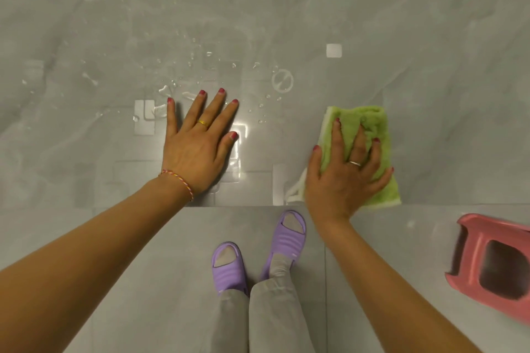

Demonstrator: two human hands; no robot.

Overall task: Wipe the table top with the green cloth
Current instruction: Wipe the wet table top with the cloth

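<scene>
The green cloth [361, 152] lies folded on the desk [430, 80] at about four o'clock in the view, its near end right at the desk's front edge. The right hand [344, 172] presses it down with fingers spread and slightly bent into the pile. The left hand [198, 146] lies flat and open on the bare surface at about eight o'clock, fingers straight, holding nothing. Water droplets [200, 66] are scattered from ten to twelve o'clock, just beyond the left fingertips (a few larger beads sit right beside them). To wipe well, I judge the cloth should sweep toward eleven o'clock under even palm pressure, in overlapping passes, with the left hand lifted clear first. A pink stool [493, 269] stands on the floor at five o'clock.
</scene>
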